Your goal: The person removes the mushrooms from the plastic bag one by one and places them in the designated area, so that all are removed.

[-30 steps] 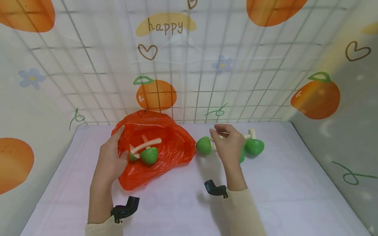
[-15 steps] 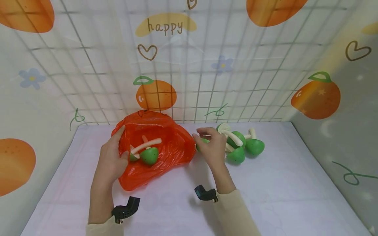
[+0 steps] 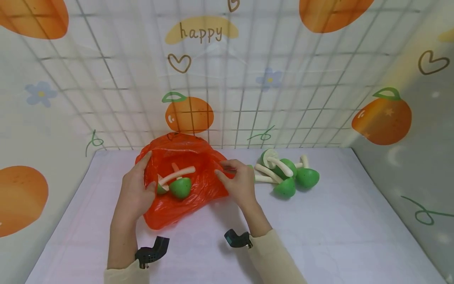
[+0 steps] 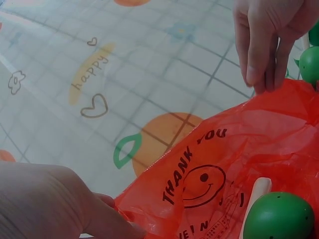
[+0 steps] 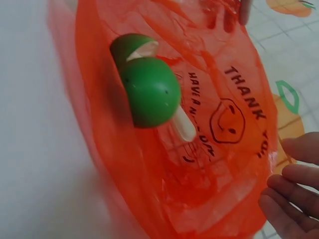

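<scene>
A red plastic bag (image 3: 159, 215) lies with its mouth toward me, printed with "THANK YOU" and a smiley. My left hand (image 3: 136, 195) grips its left edge, fingers behind the film, some showing through it in the right wrist view. Inside rest toy mushrooms (image 3: 181, 188) with green caps and pale stems. At the bag's right edge is my right hand (image 3: 241, 185), thumb apart from the fingers, fingertips right at the rim. The right wrist view shows the fingers (image 5: 286, 201) beside the film, with no mushroom among them.
Several more green-capped mushrooms (image 3: 285, 188) lie in a heap right of the bag; one is mostly hidden behind my right hand. A printed curtain over a wire grid (image 3: 241, 110) stands along the table's back edge. The white table (image 3: 198, 252) reaches toward me.
My right hand has moved left from over the mushroom heap to the bag's right edge, uncovering the heap. The left hand has kept its grip, and the mushrooms in the bag lie as before.
</scene>
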The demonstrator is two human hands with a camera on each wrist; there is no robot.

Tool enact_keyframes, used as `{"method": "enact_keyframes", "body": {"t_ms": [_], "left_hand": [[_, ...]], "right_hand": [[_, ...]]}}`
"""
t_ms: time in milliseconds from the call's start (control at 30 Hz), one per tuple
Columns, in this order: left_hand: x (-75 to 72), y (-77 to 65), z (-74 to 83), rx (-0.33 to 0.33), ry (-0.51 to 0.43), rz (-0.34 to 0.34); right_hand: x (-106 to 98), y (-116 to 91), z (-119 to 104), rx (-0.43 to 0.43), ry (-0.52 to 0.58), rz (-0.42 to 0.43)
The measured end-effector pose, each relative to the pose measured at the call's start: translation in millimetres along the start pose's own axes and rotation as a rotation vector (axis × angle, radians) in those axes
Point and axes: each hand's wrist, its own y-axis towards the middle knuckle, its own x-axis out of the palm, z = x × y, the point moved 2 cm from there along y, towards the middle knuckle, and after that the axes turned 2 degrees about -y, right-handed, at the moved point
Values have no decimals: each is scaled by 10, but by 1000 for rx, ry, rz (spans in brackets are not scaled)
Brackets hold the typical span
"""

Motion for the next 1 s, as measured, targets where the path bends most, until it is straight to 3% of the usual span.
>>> {"method": "enact_keyframes", "body": {"t_ms": [600,1000], "left_hand": [[17,18,-13,-18,-4,1],[1,22,-24,-19,-7,0]], "right_hand": [[446,7,50,14,-46,-158],[680,51,92,91,-15,-313]]}}
